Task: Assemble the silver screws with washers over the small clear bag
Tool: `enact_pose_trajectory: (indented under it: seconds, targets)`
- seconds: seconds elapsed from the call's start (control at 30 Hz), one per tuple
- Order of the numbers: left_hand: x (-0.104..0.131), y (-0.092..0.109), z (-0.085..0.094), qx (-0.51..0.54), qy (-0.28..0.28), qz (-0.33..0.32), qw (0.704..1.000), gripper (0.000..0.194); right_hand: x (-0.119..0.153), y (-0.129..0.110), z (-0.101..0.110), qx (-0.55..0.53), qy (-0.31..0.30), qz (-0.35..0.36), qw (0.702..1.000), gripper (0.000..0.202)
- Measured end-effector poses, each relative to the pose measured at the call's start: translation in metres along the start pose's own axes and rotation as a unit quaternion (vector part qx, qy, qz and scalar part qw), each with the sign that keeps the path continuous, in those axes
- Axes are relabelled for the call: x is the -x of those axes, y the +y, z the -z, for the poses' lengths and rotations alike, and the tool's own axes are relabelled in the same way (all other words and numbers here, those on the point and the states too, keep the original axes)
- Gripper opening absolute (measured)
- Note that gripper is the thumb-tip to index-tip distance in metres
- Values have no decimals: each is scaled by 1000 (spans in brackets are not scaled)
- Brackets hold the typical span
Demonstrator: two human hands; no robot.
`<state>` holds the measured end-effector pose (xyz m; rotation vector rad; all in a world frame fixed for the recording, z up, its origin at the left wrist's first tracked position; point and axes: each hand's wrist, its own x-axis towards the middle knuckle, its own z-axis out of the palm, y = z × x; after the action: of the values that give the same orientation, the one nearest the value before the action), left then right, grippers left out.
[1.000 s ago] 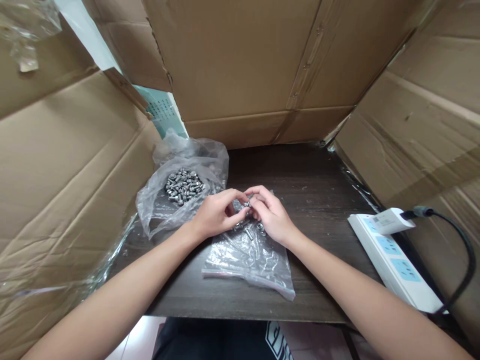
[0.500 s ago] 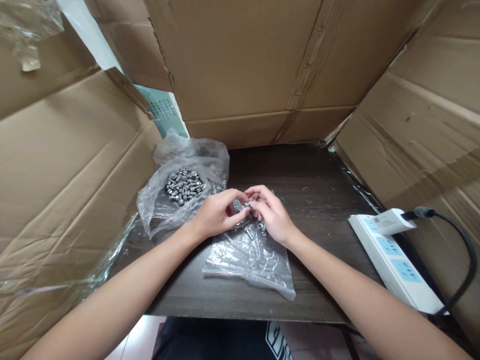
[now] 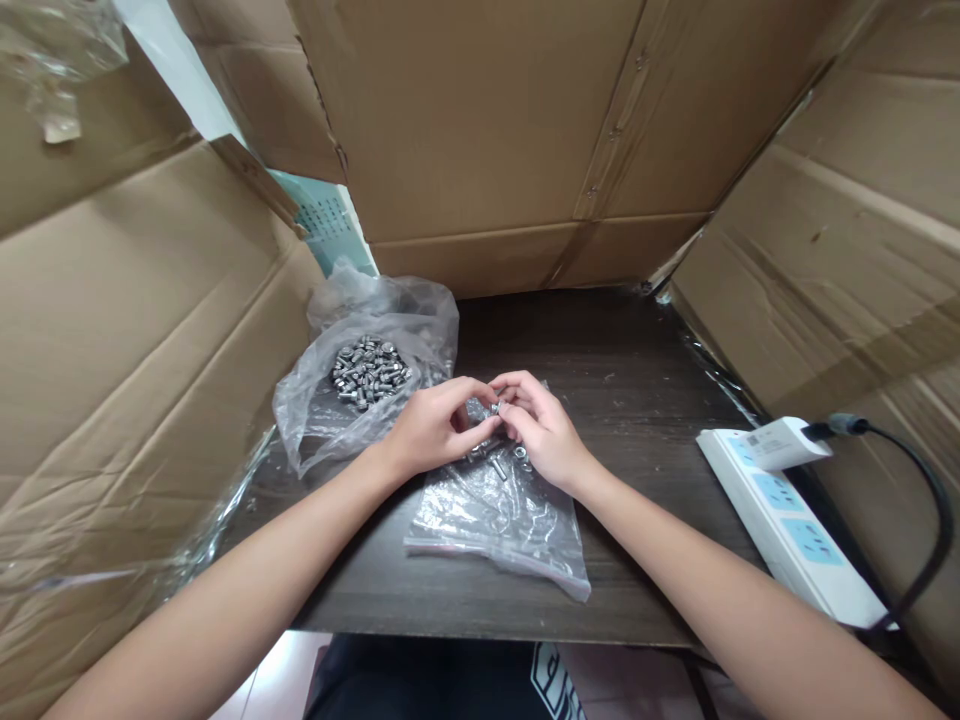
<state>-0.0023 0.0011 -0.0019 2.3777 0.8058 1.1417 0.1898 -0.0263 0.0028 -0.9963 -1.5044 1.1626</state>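
Over a flat clear zip bag [image 3: 510, 520], my left hand [image 3: 442, 425] and my right hand [image 3: 538, 425] meet at the fingertips. Between them they pinch a small shiny metal piece [image 3: 495, 408], too small to make out in detail. Just below the fingers, a metal bolt [image 3: 498, 468] and a ring-like nut [image 3: 521, 453] lie on the zip bag, with more small parts partly hidden by my left hand. To the left, a pile of metal bolts [image 3: 369, 372] rests in an open, crumpled plastic bag [image 3: 322, 400].
Cardboard walls [image 3: 495, 130] surround the dark wooden table [image 3: 637, 400] at the back and sides. A white power strip [image 3: 802, 530] with a plugged-in adapter [image 3: 787, 443] and black cable [image 3: 941, 500] lies at the right.
The fingers of my right hand have shifted slightly around the small metal piece, and the nut beneath them shows a little differently. Otherwise the hands and bags have stayed in place.
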Motion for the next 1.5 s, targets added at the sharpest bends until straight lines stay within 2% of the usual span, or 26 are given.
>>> enact_pose_trajectory:
  seconds: [0.4,0.87,1.13,1.37,1.5]
  targets:
    - [0,1,0,0,-2,1,1000,13,-1,1,1,1,4,5,1000,24]
    - [0,2,0,5,-3,9,1000,12,0,-2,-1,-6,-1,-32,999,24]
    - [1,1,0,6,-2,0,1000,12,0,0,0,10,-5,-4,1000,24]
    - [0,2,0,5,-3,6,1000,13,0,0,1,-6,-6,-28,1000,25]
    - [0,2,0,-2,-2,11,1000,12,-1,0,1,-11,-11,-19,1000,24]
